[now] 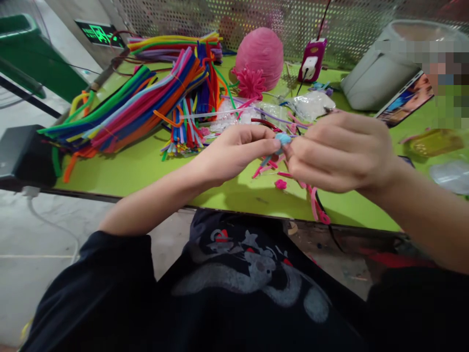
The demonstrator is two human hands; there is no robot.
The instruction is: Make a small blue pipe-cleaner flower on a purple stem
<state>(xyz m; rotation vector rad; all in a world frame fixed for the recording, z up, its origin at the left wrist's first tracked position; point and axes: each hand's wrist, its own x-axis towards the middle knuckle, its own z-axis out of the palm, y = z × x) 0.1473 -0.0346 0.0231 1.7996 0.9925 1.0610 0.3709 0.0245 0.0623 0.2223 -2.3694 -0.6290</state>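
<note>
Between the fingertips of both hands is a light blue pipe cleaner (283, 139), bunched at the top with a stem trailing down and left. My left hand (234, 150) pinches it from the left with thumb and index finger. Closed fingers of my right hand (339, 151) meet it from the other side; what lies inside them is partly hidden. Below the hands, a small pink pipe-cleaner flower (281, 184) lies on the green table (234, 195). Pink pipe-cleaner pieces (314, 203) are scattered nearby, one with a loop at the table's front edge.
Bundles of coloured pipe cleaners (135, 112) fill the left side. A pink ball (260, 56), a pink pompom-like flower (250, 82), and clear plastic bags (311, 105) stand behind the hands. A purple power socket (311, 58), a grey bin (377, 73) and a propped screen (406, 100) are further right.
</note>
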